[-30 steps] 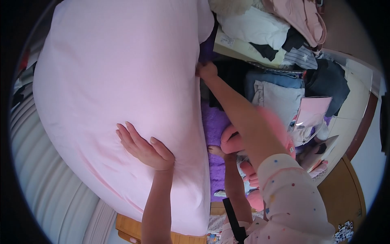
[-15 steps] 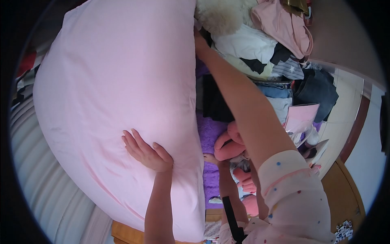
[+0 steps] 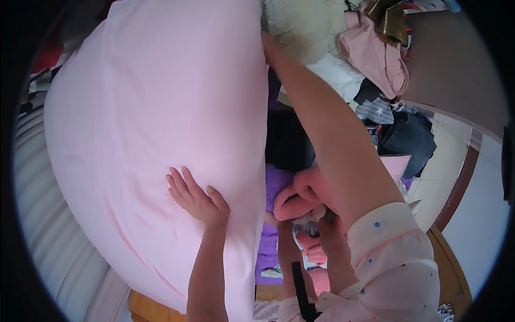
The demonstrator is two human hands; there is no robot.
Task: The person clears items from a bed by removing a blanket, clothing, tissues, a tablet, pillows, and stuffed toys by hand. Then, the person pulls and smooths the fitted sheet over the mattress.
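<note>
A large pink sheet (image 3: 155, 102) covers the broad, smooth surface on the left of the view. My left hand (image 3: 201, 201) lies flat on it, palm down, fingers stretched out and thumb apart. My right arm reaches across to the sheet's far right side, where my right hand (image 3: 267, 49) meets the edge. Its fingers are hidden at that edge, so I cannot tell whether they grip the cloth. Beside the right hand is a fluffy off-white furry item (image 3: 300, 35). My bare legs show below, under the sleeve.
Purple fluffy fabric (image 3: 276, 180) and a pink plush item (image 3: 298, 196) lie near my feet. To the right are a white cloth (image 3: 340, 75), a pink bag (image 3: 373, 59), a striped cloth (image 3: 378, 110) and dark clothing (image 3: 410, 142). A pale pleated curtain (image 3: 53, 231) hangs left.
The view has shifted slightly. My right hand is still at the sheet's edge, its fingers still out of sight. My left hand stays flat on the sheet, whose lower right edge sits farther left.
</note>
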